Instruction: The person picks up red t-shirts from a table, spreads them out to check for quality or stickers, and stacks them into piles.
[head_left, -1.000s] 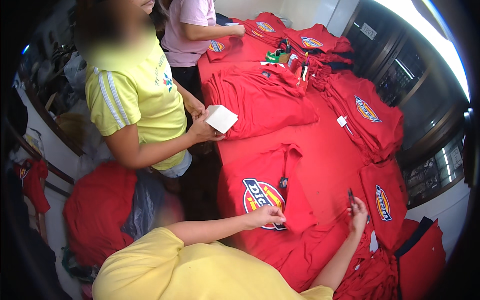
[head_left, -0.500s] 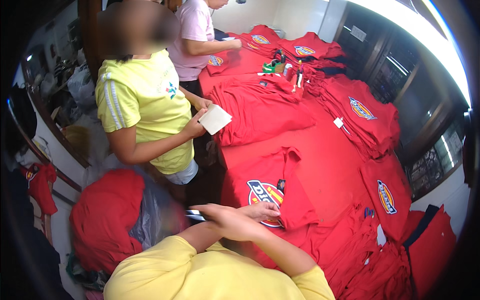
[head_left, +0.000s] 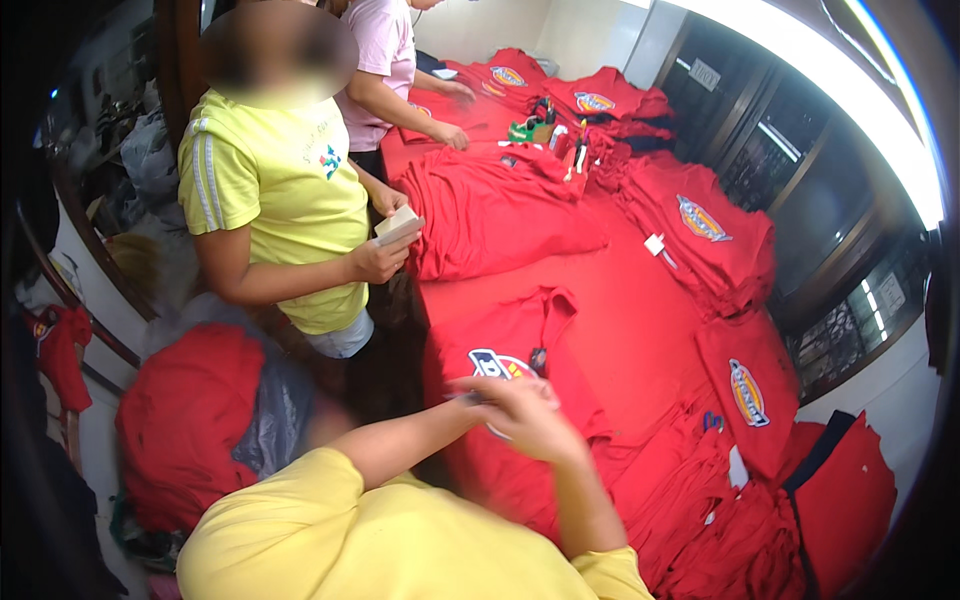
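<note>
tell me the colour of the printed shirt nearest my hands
The shirt is red around its partly covered print, best seen in the head view.

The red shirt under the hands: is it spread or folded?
Mostly spread: the red shirt lies flat on the table, print upward; the right hand hides part.

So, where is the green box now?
In the head view, the green box is upper centre, beyond the large shirt pile, right of the pink-shirted person's hands.

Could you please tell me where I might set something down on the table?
The red tabletop shows bare between the spread shirt and the shirts along the right. The near right is crowded with heaped red garments.
</note>
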